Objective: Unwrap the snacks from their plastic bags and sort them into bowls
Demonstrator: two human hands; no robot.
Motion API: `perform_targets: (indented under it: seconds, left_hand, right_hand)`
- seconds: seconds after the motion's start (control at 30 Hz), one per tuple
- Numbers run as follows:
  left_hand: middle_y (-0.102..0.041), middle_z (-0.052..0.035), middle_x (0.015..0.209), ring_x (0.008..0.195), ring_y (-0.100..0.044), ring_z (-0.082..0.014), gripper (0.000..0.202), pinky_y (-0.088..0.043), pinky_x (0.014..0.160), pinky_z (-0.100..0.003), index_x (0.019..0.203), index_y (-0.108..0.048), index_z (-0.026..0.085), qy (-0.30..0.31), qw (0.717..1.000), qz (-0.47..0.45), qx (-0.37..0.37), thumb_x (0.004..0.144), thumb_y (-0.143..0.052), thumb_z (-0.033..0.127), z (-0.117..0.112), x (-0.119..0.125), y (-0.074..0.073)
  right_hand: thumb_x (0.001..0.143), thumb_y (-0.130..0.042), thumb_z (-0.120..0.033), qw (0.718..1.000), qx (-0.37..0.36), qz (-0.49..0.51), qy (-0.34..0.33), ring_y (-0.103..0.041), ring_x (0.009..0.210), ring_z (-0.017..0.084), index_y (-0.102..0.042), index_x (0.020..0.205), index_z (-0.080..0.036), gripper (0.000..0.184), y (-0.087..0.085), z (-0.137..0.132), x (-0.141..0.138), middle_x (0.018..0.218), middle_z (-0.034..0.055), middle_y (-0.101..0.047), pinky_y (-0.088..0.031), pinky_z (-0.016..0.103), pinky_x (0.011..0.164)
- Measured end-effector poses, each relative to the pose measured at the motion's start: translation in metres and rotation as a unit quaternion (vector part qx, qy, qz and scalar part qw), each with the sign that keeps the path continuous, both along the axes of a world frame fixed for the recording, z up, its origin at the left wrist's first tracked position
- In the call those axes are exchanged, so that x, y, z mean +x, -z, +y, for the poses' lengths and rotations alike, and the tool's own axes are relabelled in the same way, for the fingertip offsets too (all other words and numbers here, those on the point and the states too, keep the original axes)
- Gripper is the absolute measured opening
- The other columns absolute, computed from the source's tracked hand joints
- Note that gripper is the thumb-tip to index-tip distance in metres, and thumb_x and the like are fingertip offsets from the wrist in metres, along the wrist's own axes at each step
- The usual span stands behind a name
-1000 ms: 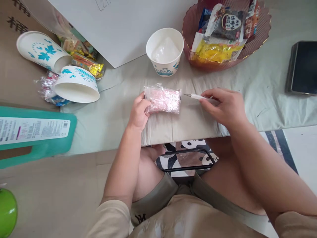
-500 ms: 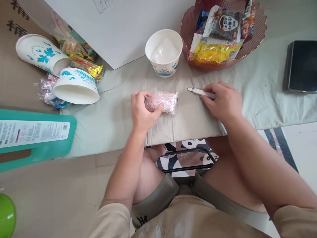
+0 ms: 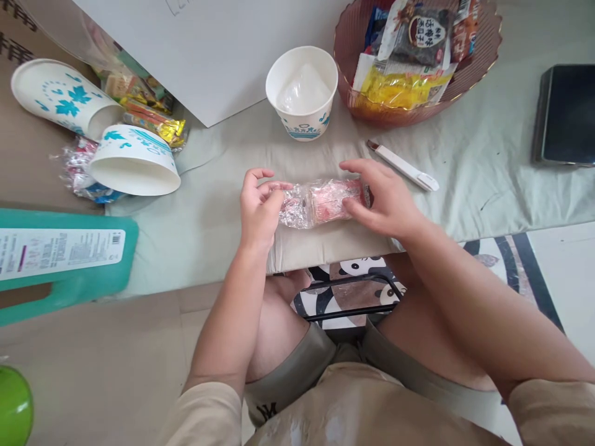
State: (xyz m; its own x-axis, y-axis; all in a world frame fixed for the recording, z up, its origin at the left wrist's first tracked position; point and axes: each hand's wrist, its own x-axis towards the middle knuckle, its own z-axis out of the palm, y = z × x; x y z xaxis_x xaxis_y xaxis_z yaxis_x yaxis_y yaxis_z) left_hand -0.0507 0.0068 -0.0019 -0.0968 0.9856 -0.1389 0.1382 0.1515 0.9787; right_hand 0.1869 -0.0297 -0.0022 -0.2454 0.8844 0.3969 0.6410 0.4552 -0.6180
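A pink packet in clear crinkled plastic (image 3: 335,201) lies on the cloth between my hands. My left hand (image 3: 260,207) pinches the loose wrapper at its left end between thumb and fingers. Over the right end hovers my right hand (image 3: 383,198), thumb and fingers spread; its thumb overlaps the packet, though I cannot tell whether it presses on it. Just beyond that hand, a white utility knife (image 3: 403,166) rests on the cloth, its tip pointing up and left. Behind the packet stands a paper cup (image 3: 304,127) with clear plastic inside.
A pink ribbed bowl (image 3: 483,68) holding snack packets is at the back right, beside a white box (image 3: 214,56). Two paper cups (image 3: 134,158) lie tipped at left, near a green container (image 3: 111,266). A black device (image 3: 569,114) sits far right.
My right hand has put the utility knife down and moved left to the packet. The wrapper is now stretched out, with my left hand at its left end.
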Motion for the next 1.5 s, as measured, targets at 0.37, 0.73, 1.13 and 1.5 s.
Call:
perform_targets:
  seconds: [0.37, 0.73, 1.13, 1.5]
  left_hand:
    - [-0.065, 0.0043, 0.077, 0.059, -0.055, -0.0085, 0.035, -0.045, 0.056, -0.022, 0.100, -0.055, 0.025, 0.015, 0.989, 0.117, 0.092, 0.075, -0.059, 0.002, 0.007, -0.009, 0.007]
    - [-0.072, -0.0003, 0.082, 0.065, -0.061, -0.0123, 0.017, -0.047, 0.060, -0.026, 0.087, -0.066, 0.023, -0.019, 0.962, 0.244, 0.120, 0.076, -0.058, 0.013, 0.019, -0.039, 0.004]
    - [-0.067, -0.0084, 0.116, 0.122, -0.063, -0.0272, 0.009, -0.046, 0.116, -0.047, 0.094, -0.075, 0.024, 0.136, 0.898, 0.354, 0.221, 0.086, -0.075, 0.026, 0.014, -0.023, -0.001]
    - [-0.071, 0.0000, 0.074, 0.068, -0.067, -0.0164, 0.012, -0.058, 0.068, -0.033, 0.072, -0.063, 0.025, 0.186, 0.873, 0.296, 0.339, 0.084, -0.061, 0.023, -0.038, -0.041, -0.036]
  right_hand:
    - [0.088, -0.056, -0.018, 0.997, -0.016, 0.064, 0.050, -0.066, 0.084, 0.023, -0.073, 0.089, -0.025, 0.019, -0.001, 0.000, -0.001, 0.089, 0.0058, -0.067, -0.053, 0.040, 0.078]
    - [0.074, -0.053, -0.010, 0.986, -0.036, -0.017, 0.164, -0.070, 0.096, 0.029, -0.059, 0.073, -0.027, 0.018, -0.005, -0.004, 0.044, 0.083, 0.0027, -0.075, -0.056, 0.049, 0.090]
    - [0.088, -0.062, -0.032, 0.999, 0.005, 0.000, 0.049, -0.070, 0.085, 0.028, -0.065, 0.091, -0.028, 0.006, -0.018, -0.015, 0.007, 0.082, 0.0050, -0.071, -0.057, 0.050, 0.087]
    - [0.077, -0.053, -0.009, 1.000, 0.001, 0.017, -0.009, -0.067, 0.071, 0.022, -0.057, 0.084, -0.031, 0.023, -0.037, -0.051, 0.021, 0.081, -0.0006, -0.070, -0.053, 0.038, 0.062]
